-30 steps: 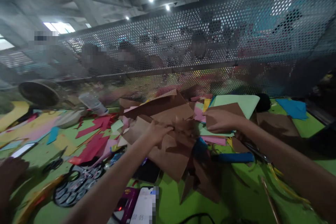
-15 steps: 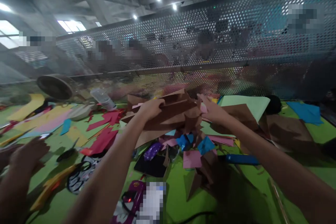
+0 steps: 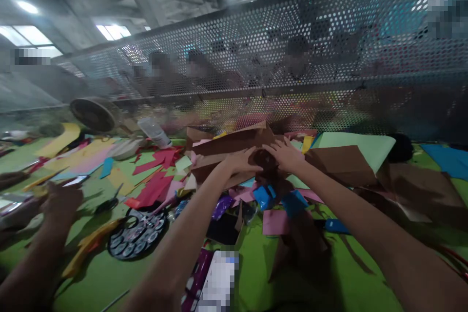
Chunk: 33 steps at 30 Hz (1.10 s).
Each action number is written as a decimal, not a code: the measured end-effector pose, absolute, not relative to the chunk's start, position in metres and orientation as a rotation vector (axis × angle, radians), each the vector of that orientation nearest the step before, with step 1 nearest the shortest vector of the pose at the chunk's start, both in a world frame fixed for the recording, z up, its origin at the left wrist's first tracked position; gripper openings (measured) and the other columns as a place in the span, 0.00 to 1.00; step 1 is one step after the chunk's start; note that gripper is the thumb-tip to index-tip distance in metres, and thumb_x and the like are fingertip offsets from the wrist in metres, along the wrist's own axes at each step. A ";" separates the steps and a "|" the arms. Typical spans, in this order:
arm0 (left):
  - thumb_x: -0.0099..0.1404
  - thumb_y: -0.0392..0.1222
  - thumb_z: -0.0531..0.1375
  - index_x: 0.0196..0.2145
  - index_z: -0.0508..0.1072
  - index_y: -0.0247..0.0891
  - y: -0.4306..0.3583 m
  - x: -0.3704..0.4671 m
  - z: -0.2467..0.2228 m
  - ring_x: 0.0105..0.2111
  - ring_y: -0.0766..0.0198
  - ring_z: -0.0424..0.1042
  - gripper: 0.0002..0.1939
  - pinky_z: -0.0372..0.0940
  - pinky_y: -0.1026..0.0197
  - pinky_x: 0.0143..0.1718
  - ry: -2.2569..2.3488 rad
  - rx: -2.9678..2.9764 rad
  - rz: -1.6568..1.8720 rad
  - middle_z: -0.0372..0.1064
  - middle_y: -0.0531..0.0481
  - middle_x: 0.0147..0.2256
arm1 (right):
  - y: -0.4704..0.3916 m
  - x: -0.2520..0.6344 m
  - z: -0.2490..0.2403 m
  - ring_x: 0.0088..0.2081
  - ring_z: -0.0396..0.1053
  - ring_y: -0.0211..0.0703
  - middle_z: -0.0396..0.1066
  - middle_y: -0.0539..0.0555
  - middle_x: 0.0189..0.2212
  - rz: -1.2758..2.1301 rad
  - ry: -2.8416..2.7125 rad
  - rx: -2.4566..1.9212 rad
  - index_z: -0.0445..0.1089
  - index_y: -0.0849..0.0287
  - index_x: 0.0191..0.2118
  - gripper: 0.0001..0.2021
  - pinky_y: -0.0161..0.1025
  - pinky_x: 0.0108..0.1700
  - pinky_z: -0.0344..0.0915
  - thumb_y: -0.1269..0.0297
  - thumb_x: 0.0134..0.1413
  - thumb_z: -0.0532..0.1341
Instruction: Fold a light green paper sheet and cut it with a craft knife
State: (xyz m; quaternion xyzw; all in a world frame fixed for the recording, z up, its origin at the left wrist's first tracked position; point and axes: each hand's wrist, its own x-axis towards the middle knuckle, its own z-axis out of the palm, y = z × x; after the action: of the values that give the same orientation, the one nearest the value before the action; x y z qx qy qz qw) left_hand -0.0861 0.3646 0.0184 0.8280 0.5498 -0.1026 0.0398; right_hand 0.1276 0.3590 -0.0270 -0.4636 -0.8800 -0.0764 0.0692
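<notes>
Brown paper pieces (image 3: 237, 142) lie in a folded heap at the middle of the green table, below the perforated screen. My left hand (image 3: 243, 162) is on the near side of the heap, its fingers stretched toward a small dark brown piece (image 3: 265, 160). On the other side of that piece is my right hand (image 3: 283, 155), fingers spread and touching the brown paper. Whether either hand grips the piece is not clear. Blue crumpled paper (image 3: 263, 197), a pink square (image 3: 275, 223) and a purple shiny packet (image 3: 222, 207) lie just nearer.
At the left, another person's hand (image 3: 64, 200) is near a yellow glue gun (image 3: 86, 246) and a round palette (image 3: 137, 234). A bottle (image 3: 154, 132) and a fan (image 3: 93, 114) stand behind. Light green paper (image 3: 360, 146) lies at the right. A perforated metal screen (image 3: 248, 44) rises behind.
My hands have come closer together over the brown paper; my left hand moved right and my right fingers spread. The view has shifted slightly. The other person's hand has moved a little.
</notes>
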 end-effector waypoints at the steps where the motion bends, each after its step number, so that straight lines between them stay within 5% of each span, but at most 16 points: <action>1: 0.54 0.71 0.62 0.71 0.45 0.46 0.361 -0.087 0.015 0.66 0.40 0.53 0.56 0.52 0.39 0.62 1.679 2.522 -0.365 0.48 0.36 0.69 | 0.363 0.128 -0.027 0.61 0.64 0.55 0.71 0.64 0.56 -0.220 -2.638 -1.421 0.60 0.58 0.66 0.30 0.56 0.65 0.47 0.72 0.58 0.61; 4: 0.46 0.69 0.68 0.72 0.42 0.44 0.348 -0.082 0.000 0.68 0.34 0.46 0.65 0.47 0.32 0.62 1.740 2.509 -0.488 0.39 0.31 0.71 | 0.370 0.125 -0.023 0.47 0.75 0.52 0.79 0.64 0.42 -0.186 -2.611 -1.490 0.74 0.62 0.52 0.17 0.48 0.54 0.61 0.75 0.62 0.53; 6: 0.51 0.62 0.68 0.72 0.41 0.43 0.341 -0.077 -0.007 0.68 0.35 0.48 0.61 0.49 0.33 0.62 1.808 2.543 -0.457 0.41 0.30 0.70 | 0.374 0.123 -0.016 0.45 0.75 0.53 0.79 0.65 0.40 -0.189 -2.575 -1.508 0.76 0.63 0.46 0.16 0.46 0.48 0.63 0.75 0.62 0.52; 9: 0.67 0.46 0.58 0.72 0.43 0.41 0.342 -0.074 -0.006 0.61 0.42 0.63 0.42 0.60 0.43 0.58 1.927 2.561 -0.292 0.57 0.30 0.65 | 0.375 0.123 0.002 0.46 0.74 0.55 0.78 0.65 0.41 -0.218 -2.493 -1.508 0.76 0.62 0.45 0.15 0.46 0.47 0.61 0.73 0.64 0.51; 12: 0.69 0.35 0.50 0.68 0.58 0.41 0.351 -0.081 0.010 0.52 0.47 0.73 0.30 0.65 0.50 0.52 2.041 2.534 -0.164 0.73 0.34 0.53 | 0.371 0.130 0.025 0.50 0.71 0.53 0.77 0.63 0.46 -0.252 -2.378 -1.481 0.73 0.60 0.50 0.16 0.46 0.52 0.59 0.68 0.67 0.50; 17: 0.70 0.37 0.48 0.60 0.70 0.48 0.368 -0.103 0.059 0.48 0.49 0.75 0.24 0.67 0.53 0.47 2.215 2.475 0.032 0.77 0.41 0.49 | 0.356 0.144 0.042 0.52 0.66 0.56 0.71 0.62 0.50 -0.267 -1.947 -1.395 0.67 0.60 0.55 0.16 0.46 0.53 0.59 0.61 0.64 0.57; 22: 0.69 0.39 0.49 0.56 0.74 0.47 0.371 -0.118 0.105 0.50 0.44 0.74 0.22 0.66 0.50 0.48 2.355 2.445 0.155 0.76 0.39 0.49 | 0.342 0.123 0.006 0.50 0.68 0.56 0.71 0.63 0.50 0.021 -2.424 -1.391 0.69 0.60 0.54 0.20 0.45 0.51 0.61 0.57 0.59 0.61; 25: 0.68 0.38 0.51 0.57 0.73 0.48 0.367 -0.119 0.121 0.49 0.45 0.74 0.23 0.67 0.51 0.47 2.391 2.460 0.207 0.77 0.40 0.48 | 0.336 0.107 -0.021 0.56 0.66 0.58 0.69 0.59 0.57 0.114 -2.691 -1.249 0.69 0.52 0.57 0.25 0.50 0.56 0.58 0.49 0.55 0.64; 33: 0.71 0.37 0.46 0.58 0.70 0.47 0.356 -0.105 0.089 0.49 0.48 0.75 0.23 0.67 0.52 0.47 2.278 2.468 -0.021 0.77 0.40 0.47 | 0.341 0.121 -0.027 0.50 0.72 0.53 0.78 0.57 0.46 0.087 -2.842 -1.433 0.77 0.51 0.48 0.17 0.43 0.49 0.62 0.55 0.67 0.52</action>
State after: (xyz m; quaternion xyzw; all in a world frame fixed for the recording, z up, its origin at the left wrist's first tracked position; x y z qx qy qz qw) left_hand -0.1050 0.3562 0.0889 0.7304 0.6743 -0.0063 -0.1085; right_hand 0.1211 0.3405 -0.0269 -0.4499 -0.8924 0.0274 -0.0214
